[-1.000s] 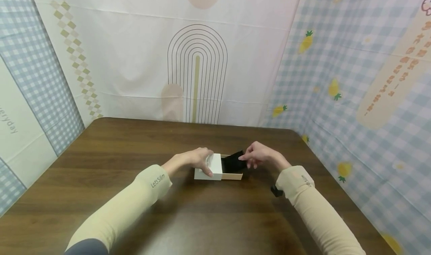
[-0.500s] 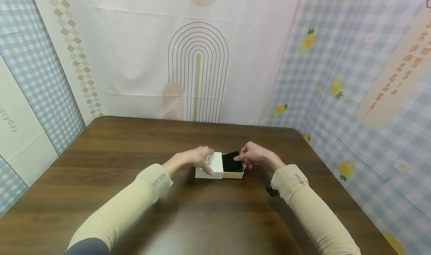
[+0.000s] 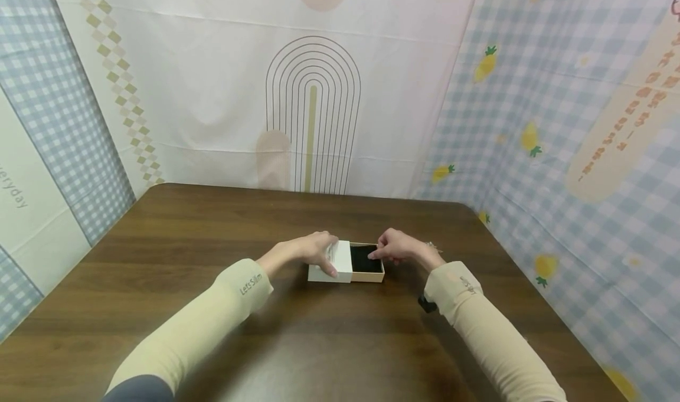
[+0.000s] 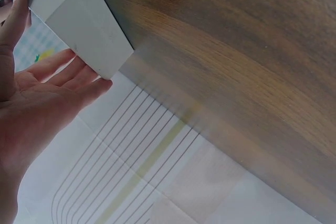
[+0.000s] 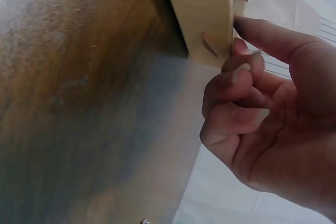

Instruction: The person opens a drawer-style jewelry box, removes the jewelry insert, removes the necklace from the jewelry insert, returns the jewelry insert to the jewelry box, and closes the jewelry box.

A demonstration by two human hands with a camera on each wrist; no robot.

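Note:
A white box sleeve (image 3: 344,255) lies on the wooden table, with a tan inner tray (image 3: 368,277) drawn partly out to the right. Inside the tray lies a flat black piece (image 3: 361,262) that looks like a cloth or pouch. My left hand (image 3: 310,249) grips the sleeve (image 4: 86,24) between thumb and fingers. At the tray's right end, my right hand (image 3: 398,247) reaches over the rim, a digit touching the black piece. In the right wrist view its other fingers curl beside the tray's outer end (image 5: 202,17); whether it pinches anything is hidden.
The brown table (image 3: 255,343) extends around the box on all sides. A patterned white cloth (image 3: 212,95) hangs behind it, and a checked cloth (image 3: 536,154) hangs at the right. A small dark object (image 3: 427,303) is at the right sleeve cuff.
The black piece, raised and tilted in my right hand's pinch a second ago, now lies flat in the tray. My right hand has shifted slightly left; the left hand stays.

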